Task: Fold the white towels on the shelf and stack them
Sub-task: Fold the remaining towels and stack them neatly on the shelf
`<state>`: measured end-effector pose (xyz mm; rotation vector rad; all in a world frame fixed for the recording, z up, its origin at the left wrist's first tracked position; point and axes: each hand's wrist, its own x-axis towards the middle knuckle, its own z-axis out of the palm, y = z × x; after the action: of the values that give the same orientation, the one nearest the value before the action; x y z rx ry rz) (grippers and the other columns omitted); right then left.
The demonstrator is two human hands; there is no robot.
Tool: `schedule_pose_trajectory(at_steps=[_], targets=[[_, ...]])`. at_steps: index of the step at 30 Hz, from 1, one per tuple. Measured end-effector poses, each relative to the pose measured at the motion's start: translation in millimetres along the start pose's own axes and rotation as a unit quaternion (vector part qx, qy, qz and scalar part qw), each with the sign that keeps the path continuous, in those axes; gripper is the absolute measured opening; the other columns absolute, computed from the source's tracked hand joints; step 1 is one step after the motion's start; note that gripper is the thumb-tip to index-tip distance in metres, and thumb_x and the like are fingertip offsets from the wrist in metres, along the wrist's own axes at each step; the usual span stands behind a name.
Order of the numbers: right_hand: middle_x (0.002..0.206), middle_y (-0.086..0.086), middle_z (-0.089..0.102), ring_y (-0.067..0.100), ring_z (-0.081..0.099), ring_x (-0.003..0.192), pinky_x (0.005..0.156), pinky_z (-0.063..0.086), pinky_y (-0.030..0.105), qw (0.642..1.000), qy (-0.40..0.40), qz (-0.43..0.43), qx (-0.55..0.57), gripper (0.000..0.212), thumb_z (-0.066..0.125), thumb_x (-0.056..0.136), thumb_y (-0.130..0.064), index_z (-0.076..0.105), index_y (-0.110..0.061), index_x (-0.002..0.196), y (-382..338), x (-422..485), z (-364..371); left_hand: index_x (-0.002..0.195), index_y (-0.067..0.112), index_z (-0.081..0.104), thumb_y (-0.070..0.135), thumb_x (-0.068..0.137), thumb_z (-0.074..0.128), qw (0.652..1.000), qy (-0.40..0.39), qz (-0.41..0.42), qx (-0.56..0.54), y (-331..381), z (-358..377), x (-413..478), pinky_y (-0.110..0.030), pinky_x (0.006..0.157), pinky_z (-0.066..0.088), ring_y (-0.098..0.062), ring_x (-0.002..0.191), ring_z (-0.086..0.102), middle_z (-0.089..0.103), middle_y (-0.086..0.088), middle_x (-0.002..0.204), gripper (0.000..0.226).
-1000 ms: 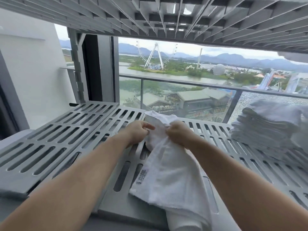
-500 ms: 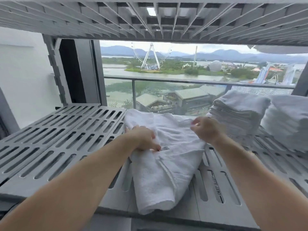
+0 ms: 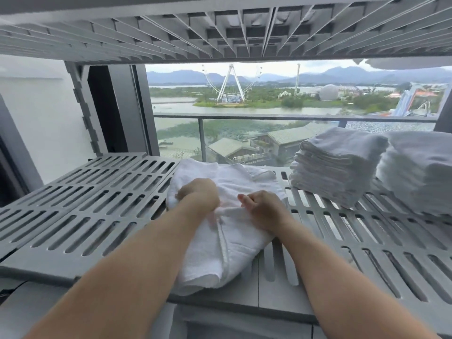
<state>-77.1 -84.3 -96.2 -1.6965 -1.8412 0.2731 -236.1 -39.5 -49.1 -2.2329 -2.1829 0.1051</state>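
A loose white towel lies crumpled across the middle of the grey slatted shelf, its near end hanging over the front edge. My left hand grips the towel's left side with curled fingers. My right hand holds a fold of the same towel near its middle, fingers curled round the cloth. A stack of folded white towels stands at the right, with a second white pile beside it at the far right.
Another slatted shelf hangs close overhead. Behind the shelf is a glass balcony railing and a window view. A dark frame post stands at the back left. The shelf's left half holds nothing.
Both hands drew nearer to me and closer together along the towel; the right hand left the far right corner and now holds a middle fold. The towel lies more bunched.
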Motion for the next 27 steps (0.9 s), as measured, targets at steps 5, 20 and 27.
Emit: schedule_pose_trajectory(at_steps=[5, 20, 27], targets=[[0.083, 0.009, 0.073, 0.027, 0.065, 0.082, 0.083, 0.051, 0.038, 0.998, -0.009, 0.055, 0.032, 0.061, 0.046, 0.098, -0.053, 0.071, -0.002, 0.078, 12, 2, -7, 0.078, 0.009, 0.056, 0.019, 0.092, 0.057, 0.975, 0.081, -0.014, -0.208, -53, -11, 9, -0.032, 0.068, 0.050, -0.026, 0.081, 0.058, 0.069, -0.016, 0.105, 0.018], [0.076, 0.008, 0.064, 0.030, 0.059, 0.081, 0.068, 0.040, 0.034, 0.991, -0.040, -0.061, -0.116, 0.043, 0.054, 0.094, -0.048, 0.068, -0.013, 0.074, -98, 18, 22, 0.117, 0.016, 0.066, 0.014, 0.094, 0.050, 0.939, 0.280, 0.033, -0.196, -187, 26, 20, -0.044, 0.080, 0.055, -0.030, 0.100, 0.061, 0.064, -0.012, 0.117, 0.027], [0.130, 0.005, 0.064, 0.027, 0.056, 0.121, 0.093, 0.043, 0.033, 0.971, -0.118, -0.023, -0.208, 0.051, 0.062, 0.087, -0.054, 0.063, -0.019, 0.125, -147, 32, 68, 0.137, 0.024, 0.049, 0.025, 0.092, 0.061, 0.945, 0.258, 0.113, -0.164, -181, 42, 37, -0.043, 0.075, 0.058, -0.027, 0.102, 0.063, 0.058, -0.008, 0.128, 0.046]])
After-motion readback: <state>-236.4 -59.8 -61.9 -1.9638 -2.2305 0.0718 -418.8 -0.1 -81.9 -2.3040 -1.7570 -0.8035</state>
